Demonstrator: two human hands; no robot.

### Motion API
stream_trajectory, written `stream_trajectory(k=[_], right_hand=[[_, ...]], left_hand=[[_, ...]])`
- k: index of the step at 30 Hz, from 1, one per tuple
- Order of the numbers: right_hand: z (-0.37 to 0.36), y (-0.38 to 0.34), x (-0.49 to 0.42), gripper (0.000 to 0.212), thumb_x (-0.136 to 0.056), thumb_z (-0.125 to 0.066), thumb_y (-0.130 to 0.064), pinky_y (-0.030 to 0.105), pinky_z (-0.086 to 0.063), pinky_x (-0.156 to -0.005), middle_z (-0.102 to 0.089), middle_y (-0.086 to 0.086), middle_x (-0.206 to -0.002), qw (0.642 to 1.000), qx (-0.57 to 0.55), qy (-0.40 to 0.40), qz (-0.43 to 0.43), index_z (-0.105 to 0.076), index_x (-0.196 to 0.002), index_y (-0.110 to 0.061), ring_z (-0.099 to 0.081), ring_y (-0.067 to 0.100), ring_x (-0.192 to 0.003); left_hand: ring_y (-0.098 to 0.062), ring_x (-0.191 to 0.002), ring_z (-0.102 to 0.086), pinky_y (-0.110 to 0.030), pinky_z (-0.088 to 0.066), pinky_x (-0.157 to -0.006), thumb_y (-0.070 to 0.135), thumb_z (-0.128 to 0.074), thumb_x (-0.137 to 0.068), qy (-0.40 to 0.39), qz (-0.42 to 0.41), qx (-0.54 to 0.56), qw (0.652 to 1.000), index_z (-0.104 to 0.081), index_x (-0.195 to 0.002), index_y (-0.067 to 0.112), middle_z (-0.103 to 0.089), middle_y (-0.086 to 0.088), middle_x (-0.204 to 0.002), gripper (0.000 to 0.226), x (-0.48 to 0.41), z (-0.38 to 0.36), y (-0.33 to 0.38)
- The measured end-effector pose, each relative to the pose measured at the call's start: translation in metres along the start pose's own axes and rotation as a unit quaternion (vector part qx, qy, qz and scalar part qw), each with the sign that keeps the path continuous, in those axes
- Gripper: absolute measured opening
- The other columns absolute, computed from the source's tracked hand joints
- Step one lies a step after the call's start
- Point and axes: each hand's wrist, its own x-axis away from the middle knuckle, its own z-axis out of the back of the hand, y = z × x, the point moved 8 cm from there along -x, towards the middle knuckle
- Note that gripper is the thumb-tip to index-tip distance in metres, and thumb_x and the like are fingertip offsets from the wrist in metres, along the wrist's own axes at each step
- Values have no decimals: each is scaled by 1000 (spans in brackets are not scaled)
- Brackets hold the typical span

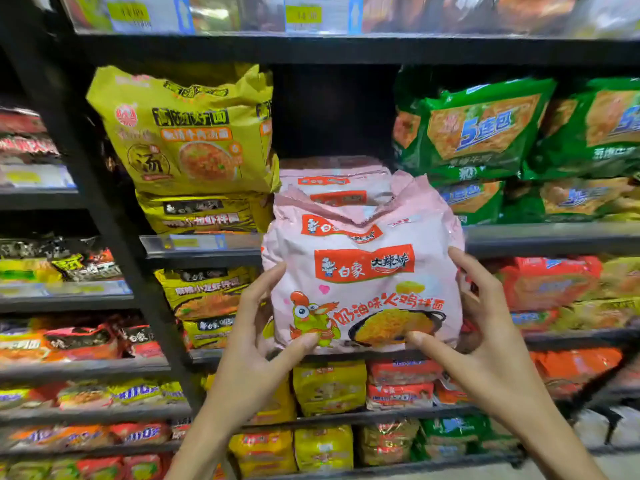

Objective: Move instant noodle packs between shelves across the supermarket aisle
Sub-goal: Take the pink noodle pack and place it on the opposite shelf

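We face the black shelf rack (346, 48), where a dark gap opens between the yellow packs (187, 133) and the green packs (485, 129). In that gap, on the shelf board, lie more pink packs (332, 181), so it reads as this flavour's slot. We hold the pink noodle pack (363, 278) upright just before it, face toward us. Our left hand (256, 341) and right hand (485, 320) clamp its sides, fingers spread, thumbs pressing its lower front to steady the soft bag.
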Motion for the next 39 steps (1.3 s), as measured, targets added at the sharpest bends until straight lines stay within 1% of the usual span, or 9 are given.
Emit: stream_trajectory(k=[5, 11, 20, 23, 25, 27, 31, 35, 39], right_hand=[[12, -24, -52, 94, -72, -82, -29, 44, -55, -96, -54, -27, -140, 996, -41, 23, 78, -29, -142, -63, -53, 3, -132], [18, -52, -113, 104, -75, -84, 0, 30, -54, -95, -38, -47, -139, 977, 6, 63, 205, -28, -143, -55, -59, -5, -117], [8, -22, -181, 124, -70, -78, 13, 50, -59, -74, -54, -21, -133, 960, 42, 98, 257, -18, -142, -68, -62, 11, -80], [-3, -9, -189, 118, -75, -85, -3, 46, -59, -82, -43, -38, -141, 951, 31, 123, 283, -15, -144, -68, -69, 25, -103], [-9, 0, -195, 121, -74, -85, 2, 50, -60, -78, -49, -27, -137, 949, 31, 148, 278, -15, -144, -68, -72, 32, -98], [-13, 8, -198, 120, -73, -84, 7, 49, -59, -78, -54, -11, -137, 947, 25, 159, 278, -18, -146, -61, -70, 27, -100], [-18, 17, -207, 116, -74, -83, 8, 49, -58, -64, -66, 15, -119, 948, 63, 145, 277, -15, -147, -50, -70, 33, -80], [-22, 23, -205, 119, -66, -82, 15, 28, -49, -57, -64, 14, -130, 947, 108, 142, 266, -16, -146, -43, -66, 30, -70], [-24, 27, -204, 111, -74, -81, 7, 28, -43, -59, -63, 11, -133, 955, 75, 134, 254, -16, -147, -44, -59, 14, -69]], left_hand=[[-10, -120, -60, -26, -59, -89, 23, -81, -82, 11, -77, -58, 995, -41, -136, 65, -50, 5, -147, 79, -58, 1, 34], [-26, -147, -42, -56, -44, -113, 20, -75, -86, 33, -162, -89, 982, -33, -145, 54, -39, 5, -160, 80, -120, 5, 57], [-37, -141, -43, -54, -40, -115, 5, -59, -91, 116, -225, -208, 945, -12, -151, 60, -29, 11, -160, 93, -153, -9, 41], [-15, -150, -37, -27, -44, -114, -9, -55, -91, 107, -237, -215, 942, -8, -151, 62, -24, 25, -163, 104, -160, -14, 32], [-21, -148, -40, -10, -41, -107, -21, -55, -90, 106, -224, -222, 943, -6, -150, 64, -30, 7, -164, 115, -169, -15, 22], [-28, -148, -41, -8, -38, -107, -26, -55, -88, 109, -213, -233, 943, -5, -150, 63, -32, -9, -161, 119, -175, -15, 13], [12, -139, -40, -3, -37, -104, -28, -54, -87, 109, -209, -234, 943, -9, -151, 43, -35, 8, -153, 105, -177, -17, 6], [22, -130, -41, -3, -38, -101, -24, -55, -89, 124, -191, -234, 945, -10, -149, 40, -31, 48, -145, 98, -179, -17, -4], [21, -138, -31, -4, -31, -109, -19, -57, -92, 137, -181, -253, 941, -11, -150, 43, -26, 39, -152, 97, -179, -16, -2]])
